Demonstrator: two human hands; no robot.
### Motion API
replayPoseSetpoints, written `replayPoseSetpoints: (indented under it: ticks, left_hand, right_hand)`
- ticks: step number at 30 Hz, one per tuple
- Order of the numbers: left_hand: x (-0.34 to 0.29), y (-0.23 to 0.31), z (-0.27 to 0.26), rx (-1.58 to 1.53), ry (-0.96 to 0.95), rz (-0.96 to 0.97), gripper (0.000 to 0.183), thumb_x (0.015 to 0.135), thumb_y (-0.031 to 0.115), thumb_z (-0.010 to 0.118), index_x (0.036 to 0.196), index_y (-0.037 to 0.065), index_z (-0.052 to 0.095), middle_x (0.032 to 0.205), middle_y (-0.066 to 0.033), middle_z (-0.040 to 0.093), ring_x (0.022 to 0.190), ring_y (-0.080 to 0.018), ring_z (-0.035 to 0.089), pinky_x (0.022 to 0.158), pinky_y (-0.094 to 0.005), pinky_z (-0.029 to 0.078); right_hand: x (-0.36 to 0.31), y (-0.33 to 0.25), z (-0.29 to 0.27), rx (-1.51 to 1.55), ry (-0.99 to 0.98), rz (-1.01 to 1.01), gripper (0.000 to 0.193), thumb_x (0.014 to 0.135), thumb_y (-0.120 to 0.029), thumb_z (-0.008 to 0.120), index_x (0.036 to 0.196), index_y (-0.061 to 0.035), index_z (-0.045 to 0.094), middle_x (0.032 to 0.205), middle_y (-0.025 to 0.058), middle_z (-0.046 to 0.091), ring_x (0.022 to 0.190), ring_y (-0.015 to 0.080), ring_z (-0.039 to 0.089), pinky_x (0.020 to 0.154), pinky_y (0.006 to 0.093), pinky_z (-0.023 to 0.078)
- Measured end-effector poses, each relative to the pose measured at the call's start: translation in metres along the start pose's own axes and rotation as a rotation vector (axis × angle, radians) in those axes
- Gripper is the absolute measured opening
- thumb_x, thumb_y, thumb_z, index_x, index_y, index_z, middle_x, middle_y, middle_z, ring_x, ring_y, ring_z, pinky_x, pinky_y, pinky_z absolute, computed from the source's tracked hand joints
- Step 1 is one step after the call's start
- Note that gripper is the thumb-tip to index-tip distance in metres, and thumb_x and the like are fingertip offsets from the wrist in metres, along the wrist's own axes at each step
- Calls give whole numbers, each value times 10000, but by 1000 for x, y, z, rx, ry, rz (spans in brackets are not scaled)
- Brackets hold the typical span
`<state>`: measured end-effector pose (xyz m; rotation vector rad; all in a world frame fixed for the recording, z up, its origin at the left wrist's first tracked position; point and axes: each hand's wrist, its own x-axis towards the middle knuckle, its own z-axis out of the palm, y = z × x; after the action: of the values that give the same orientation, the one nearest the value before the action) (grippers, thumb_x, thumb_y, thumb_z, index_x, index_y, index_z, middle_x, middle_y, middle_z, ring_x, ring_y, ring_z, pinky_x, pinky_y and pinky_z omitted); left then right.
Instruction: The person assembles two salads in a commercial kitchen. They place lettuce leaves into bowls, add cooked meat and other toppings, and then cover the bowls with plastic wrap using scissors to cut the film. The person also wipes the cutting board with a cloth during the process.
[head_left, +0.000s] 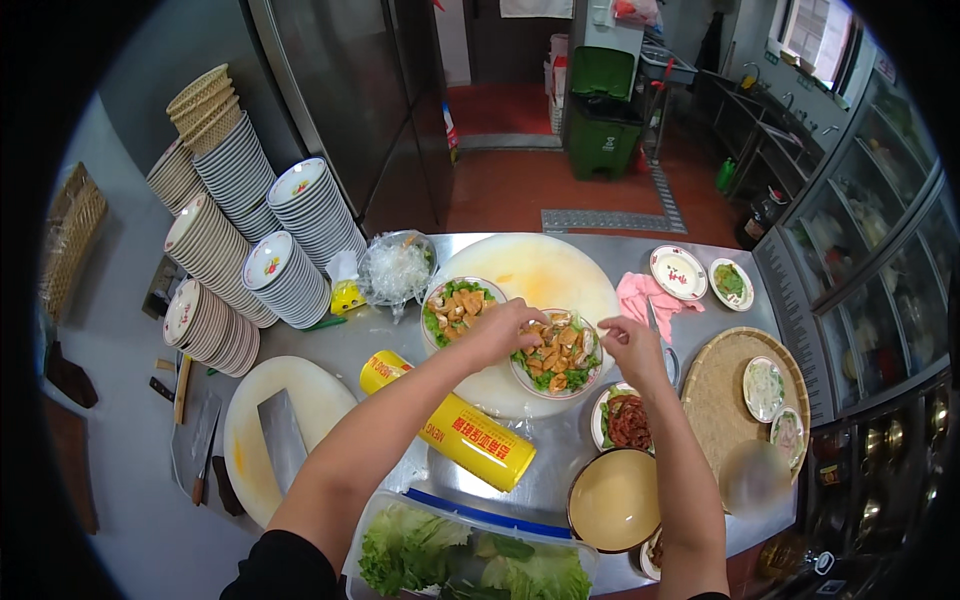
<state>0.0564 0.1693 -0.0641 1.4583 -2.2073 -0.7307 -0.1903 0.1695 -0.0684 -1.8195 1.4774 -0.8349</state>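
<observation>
A plate of food (556, 358), brown pieces over green leaves, sits on the large round white cutting board (520, 262). My left hand (508, 330) reaches over its upper left rim with the fingertips pinched together. At the right rim my right hand (634, 348) is also closed in a pinch. Whatever is between the fingers is too small or clear to make out. A second similar plate (460, 306) stands just left, partly behind my left hand. Below my left forearm lies a yellow printed cling film roll (478, 440), crossed in part by that arm.
A clear tub of lettuce (425, 545) is at the near edge. Beside my right forearm stand a wooden bowl (615, 500) and a dish of dark red meat (626, 420). A woven tray (730, 360) holds small plates. A cleaver (284, 435) rests on another board; stacked bowls (285, 270) rise at left.
</observation>
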Motion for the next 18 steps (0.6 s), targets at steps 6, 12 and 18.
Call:
replayPoseSetpoints:
  ticks: [6, 12, 18]
  left_hand:
    - [10, 14, 13, 173, -96, 94, 460, 820, 274, 666, 1254, 197, 535, 1108, -124, 500, 939, -316, 593, 776, -415, 482]
    - [20, 15, 32, 188, 71, 0, 353, 848, 234, 618, 1193, 169, 580, 1085, -133, 511, 935, -325, 604, 769, -421, 495]
    - [18, 11, 34, 173, 37, -89, 229, 847, 179, 535, 1028, 104, 653, 1071, -155, 532, 948, -339, 610, 801, -440, 491]
  right_hand:
    - [-13, 10, 20, -174, -20, -163, 392, 769, -57, 670, 1155, -28, 609, 975, 150, 604, 754, 238, 598, 708, 339, 495]
    - [-10, 19, 35, -195, -61, -140, 441, 771, -65, 685, 1193, -12, 565, 1041, 165, 560, 830, 306, 586, 737, 374, 486]
    - [-5, -3, 26, -237, -115, -164, 373, 780, -54, 653, 1147, -29, 590, 1036, 183, 571, 904, 362, 591, 778, 412, 485]
